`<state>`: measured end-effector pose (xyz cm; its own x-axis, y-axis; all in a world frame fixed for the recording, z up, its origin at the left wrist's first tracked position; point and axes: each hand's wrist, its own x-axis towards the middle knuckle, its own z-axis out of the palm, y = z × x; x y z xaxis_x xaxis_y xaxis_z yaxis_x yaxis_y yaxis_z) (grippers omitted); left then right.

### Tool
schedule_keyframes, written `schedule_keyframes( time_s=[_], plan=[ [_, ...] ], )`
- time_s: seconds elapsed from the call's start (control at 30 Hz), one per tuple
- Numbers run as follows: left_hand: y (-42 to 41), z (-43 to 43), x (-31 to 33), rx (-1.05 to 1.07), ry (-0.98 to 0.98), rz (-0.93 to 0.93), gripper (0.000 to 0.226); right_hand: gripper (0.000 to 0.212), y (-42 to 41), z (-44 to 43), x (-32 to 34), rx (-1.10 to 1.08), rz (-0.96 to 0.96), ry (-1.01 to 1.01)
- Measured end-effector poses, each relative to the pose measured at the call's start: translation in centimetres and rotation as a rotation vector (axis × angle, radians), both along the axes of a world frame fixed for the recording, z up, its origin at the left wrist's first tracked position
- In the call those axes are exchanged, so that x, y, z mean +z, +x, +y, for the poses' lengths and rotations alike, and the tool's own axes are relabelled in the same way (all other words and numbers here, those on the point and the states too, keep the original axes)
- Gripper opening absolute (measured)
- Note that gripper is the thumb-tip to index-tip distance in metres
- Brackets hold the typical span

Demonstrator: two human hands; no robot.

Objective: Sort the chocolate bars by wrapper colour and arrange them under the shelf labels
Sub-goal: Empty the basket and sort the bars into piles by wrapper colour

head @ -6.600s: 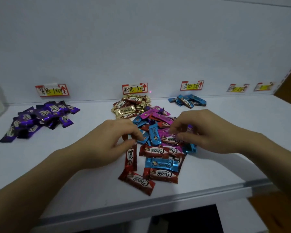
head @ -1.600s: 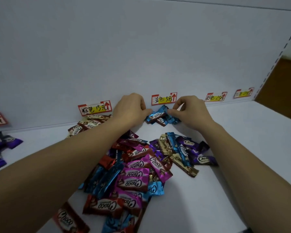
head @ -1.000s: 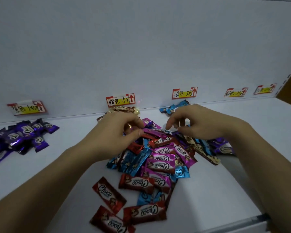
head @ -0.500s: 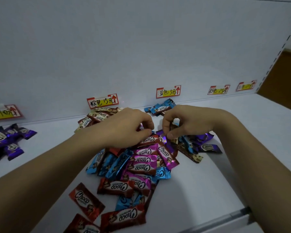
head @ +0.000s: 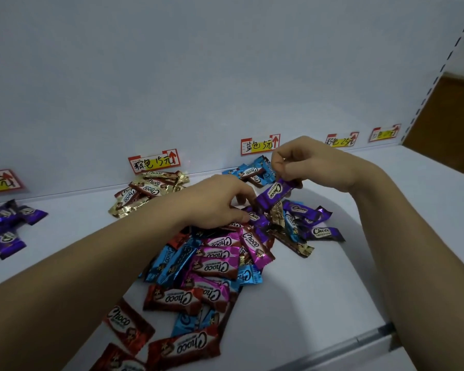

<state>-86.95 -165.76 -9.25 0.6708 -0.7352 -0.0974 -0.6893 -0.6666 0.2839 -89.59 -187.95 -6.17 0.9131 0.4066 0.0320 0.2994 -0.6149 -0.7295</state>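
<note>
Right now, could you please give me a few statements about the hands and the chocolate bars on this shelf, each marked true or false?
1. The right hand pinches a purple bar above the mixed pile. True.
2. The gold bars lie under the rightmost label. False: they lie under the second label from the left.
3. The blue bars by the back wall lie just left of the right hand. True.
4. The mixed pile holds only red bars. False: pink, blue, red, purple and gold ones all show in it.
5. A group of purple bars lies at the far left of the shelf. True.
</note>
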Motion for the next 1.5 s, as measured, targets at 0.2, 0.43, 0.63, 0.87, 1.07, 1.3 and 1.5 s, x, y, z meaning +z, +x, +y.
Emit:
schedule_keyframes(
  time_s=[0.2, 0.43, 0.63, 0.87, 1.07, 1.3, 1.5],
  plan=[
    [-0.1, 0.4, -0.1, 0.085, -0.170, -0.070, 0.019, 0.007, -0.3, 0.5, -0.1, -0.032, 0.003, 0.120],
    [-1.7, 4.9, -0.1, 0.320, -0.542, -0.039, 0.016, 0.016, -0.7, 2.2, -0.4, -0.088, -0.116, 0.212],
    [-4.4, 13.6, -0.3, 0.522, -0.659, -0.074, 0.011, 0.015, -1.5, 8.0, -0.9, -0.102, -0.058, 0.332],
    [-6.5, 23.4, -0.5, 0.771, -0.708, -0.153, 0.011, 0.014, -0.9, 17.3, 1.0, -0.040, -0.025, 0.227],
    [-7.4, 30.5, -2.3, 1.102, -0.873, -0.331, 0.015, 0.011, 1.1, 28.2, -0.5, 0.000, 0.027, 0.146],
    [-7.8, 34.4, -3.5, 1.346, -0.874, -0.500, 0.003, 0.017, 4.2, 38.3, -2.2, -0.128, 0.031, 0.227],
    [-7.4, 34.9, -4.2, 1.358, -0.746, -0.460, 0.005, 0.018, 5.2, 42.1, -3.0, -0.120, 0.004, 0.148]
  ],
)
